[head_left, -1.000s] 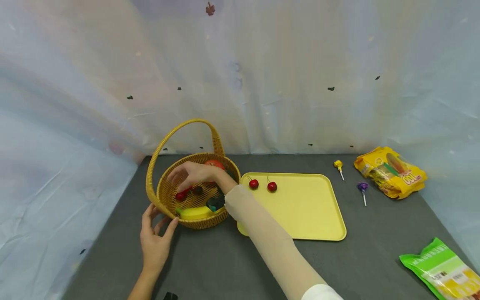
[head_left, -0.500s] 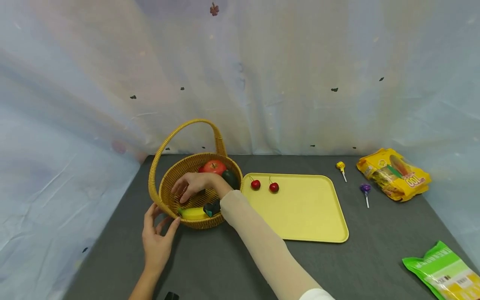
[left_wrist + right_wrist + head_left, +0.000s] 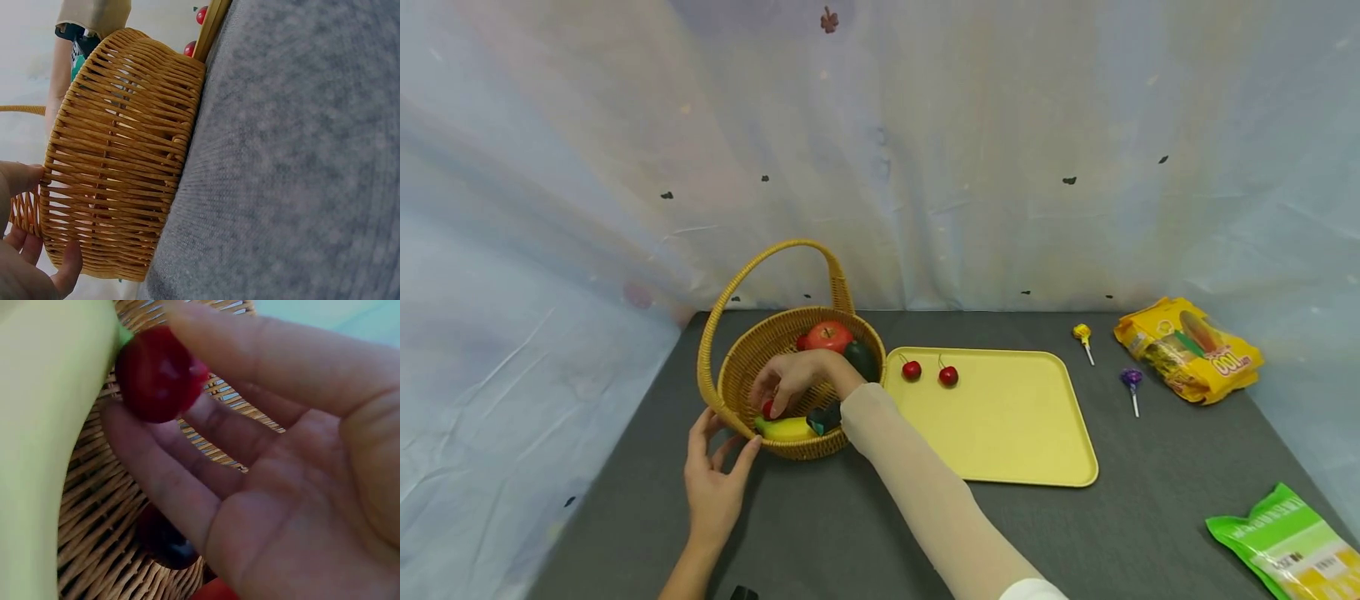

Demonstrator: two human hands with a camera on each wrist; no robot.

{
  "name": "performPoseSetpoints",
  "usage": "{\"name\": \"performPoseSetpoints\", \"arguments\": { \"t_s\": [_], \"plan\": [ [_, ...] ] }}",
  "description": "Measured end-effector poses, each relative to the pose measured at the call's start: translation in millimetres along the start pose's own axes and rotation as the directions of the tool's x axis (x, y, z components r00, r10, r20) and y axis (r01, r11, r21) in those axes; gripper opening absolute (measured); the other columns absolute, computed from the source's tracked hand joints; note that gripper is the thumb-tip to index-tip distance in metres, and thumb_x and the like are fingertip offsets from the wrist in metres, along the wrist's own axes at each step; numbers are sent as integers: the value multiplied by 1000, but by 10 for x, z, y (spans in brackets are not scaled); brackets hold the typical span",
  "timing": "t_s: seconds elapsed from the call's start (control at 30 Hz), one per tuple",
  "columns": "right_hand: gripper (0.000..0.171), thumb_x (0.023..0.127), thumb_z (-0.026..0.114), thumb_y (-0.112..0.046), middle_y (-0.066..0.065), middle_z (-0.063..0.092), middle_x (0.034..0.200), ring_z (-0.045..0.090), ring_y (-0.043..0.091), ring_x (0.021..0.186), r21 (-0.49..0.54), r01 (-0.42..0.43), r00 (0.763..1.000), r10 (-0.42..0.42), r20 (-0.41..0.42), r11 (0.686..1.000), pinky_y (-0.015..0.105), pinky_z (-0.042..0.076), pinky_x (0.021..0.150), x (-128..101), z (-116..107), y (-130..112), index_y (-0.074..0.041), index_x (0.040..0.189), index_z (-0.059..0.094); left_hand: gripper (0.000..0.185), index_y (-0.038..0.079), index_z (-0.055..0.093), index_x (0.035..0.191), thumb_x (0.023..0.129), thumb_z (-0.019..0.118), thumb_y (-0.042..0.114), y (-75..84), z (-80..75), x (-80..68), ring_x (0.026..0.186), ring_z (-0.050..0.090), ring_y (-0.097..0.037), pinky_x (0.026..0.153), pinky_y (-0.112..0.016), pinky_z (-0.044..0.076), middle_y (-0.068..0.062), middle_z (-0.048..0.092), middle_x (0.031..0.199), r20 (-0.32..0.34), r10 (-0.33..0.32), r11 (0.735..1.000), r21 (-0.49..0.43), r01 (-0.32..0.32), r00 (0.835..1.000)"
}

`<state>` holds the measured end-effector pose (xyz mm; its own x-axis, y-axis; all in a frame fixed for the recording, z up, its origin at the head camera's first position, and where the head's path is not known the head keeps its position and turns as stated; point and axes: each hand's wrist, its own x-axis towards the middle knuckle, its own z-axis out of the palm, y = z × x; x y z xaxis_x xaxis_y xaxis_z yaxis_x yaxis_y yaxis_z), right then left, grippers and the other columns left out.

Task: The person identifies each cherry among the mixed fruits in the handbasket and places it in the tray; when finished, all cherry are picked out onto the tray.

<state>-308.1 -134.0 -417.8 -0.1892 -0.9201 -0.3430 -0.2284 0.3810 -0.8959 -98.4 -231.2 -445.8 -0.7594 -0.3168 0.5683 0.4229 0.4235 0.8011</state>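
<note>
My left hand (image 3: 713, 483) grips the near left rim of the woven basket (image 3: 747, 354) where the handle rises, thumb and fingers on either side. In the left wrist view, those fingers touch the basket's wicker wall (image 3: 119, 150). Reaching inside the basket, my right hand (image 3: 793, 375) pinches a glossy red cherry (image 3: 156, 375) between thumb and fingers. A banana (image 3: 785, 429) lies along the near side, close by the cherry. Behind the hand sit a red apple (image 3: 829, 335) and a dark green fruit (image 3: 861, 360). A dark round fruit (image 3: 164, 540) rests on the wicker bottom.
Right of the basket lies a yellow tray (image 3: 1000, 433) with two cherries (image 3: 948, 376) near its far edge. Farther right are a yellow lollipop (image 3: 1082, 332), a purple lollipop (image 3: 1131, 377), a yellow snack bag (image 3: 1191, 350) and a green bag (image 3: 1288, 533). A curtain hangs behind.
My right hand has moved down and slightly right within the basket and now pinches the red cherry. The left hand keeps its place on the rim. The whole head view has shifted slightly.
</note>
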Motion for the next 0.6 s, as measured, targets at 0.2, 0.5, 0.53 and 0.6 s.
{"name": "performPoseSetpoints", "arguments": {
  "t_s": [0.2,0.5,0.53,0.6],
  "plan": [
    [26,92,67,5,11,70,104,67,29,97,-7,88,994,-89,-67,996,43,59,89,-139,-57,-67,7,118,68,68,-11,38,145,84,67,-21,-7,-5,-1,116,48,-12,90,-16,52,-27,46,128,-3,8,1000,4,-8,1000],
    [27,96,68,-10,8,68,115,63,16,102,-242,292,850,-367,-377,925,29,55,89,-1093,-362,26,4,119,68,70,-10,39,145,82,67,-23,-37,11,-6,116,49,-10,91,-19,53,-21,48,127,4,40,999,4,-40,999],
    [26,96,68,-10,9,68,117,63,17,104,-252,291,829,-375,-415,923,30,56,89,-1233,-367,81,3,119,69,70,-10,39,145,82,67,-23,-36,6,-6,116,49,-10,91,-19,53,-21,48,128,2,39,999,4,-39,999],
    [26,95,69,-6,14,67,118,62,22,106,-244,301,786,-385,-484,922,34,57,89,-1517,-351,220,5,118,68,70,-10,39,145,82,67,-23,-40,-2,-11,116,49,-11,91,-18,53,-23,48,127,-3,39,999,3,-39,999]
  ]
}}
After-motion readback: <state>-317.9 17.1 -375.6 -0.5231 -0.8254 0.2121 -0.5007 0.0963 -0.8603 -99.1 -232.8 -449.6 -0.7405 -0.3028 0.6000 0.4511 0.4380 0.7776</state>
